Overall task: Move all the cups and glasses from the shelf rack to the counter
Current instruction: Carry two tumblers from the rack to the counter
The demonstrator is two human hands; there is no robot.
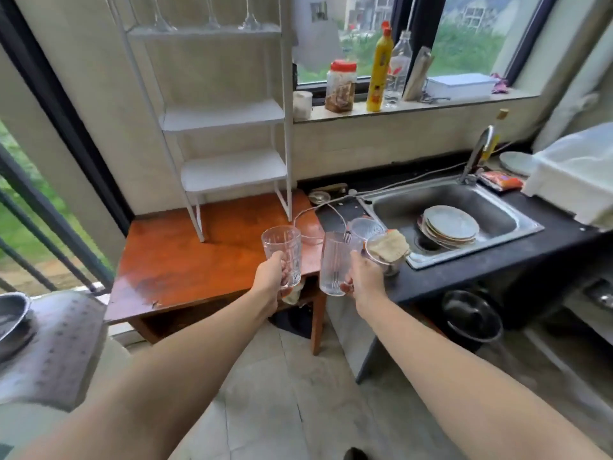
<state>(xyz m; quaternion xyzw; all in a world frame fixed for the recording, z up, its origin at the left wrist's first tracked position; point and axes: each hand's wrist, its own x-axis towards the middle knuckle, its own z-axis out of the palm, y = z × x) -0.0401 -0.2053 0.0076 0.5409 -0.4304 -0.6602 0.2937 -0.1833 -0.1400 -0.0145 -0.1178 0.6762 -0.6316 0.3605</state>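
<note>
My left hand [270, 277] grips a clear patterned glass [282, 252], held upright above the right end of the orange wooden table [185, 263]. My right hand [365, 280] holds a taller ribbed glass [335, 265] upright at the left edge of the dark counter [464, 270]. The white shelf rack [225, 114] stands on the table against the wall. Its two lower shelves are bare. Stemmed glasses [248, 14] stand on its top shelf, cut off by the frame edge. Two more glasses [366, 229] sit on the counter just beyond my right hand, one with a cloth over it.
A steel sink [491, 200] holds a stack of plates [451, 227]. A white tub [577, 180] sits at the counter's right end. Bottles and a jar [340, 86] line the window sill. A thin cable [308, 214] runs across the table corner. A black bin [471, 318] stands under the counter.
</note>
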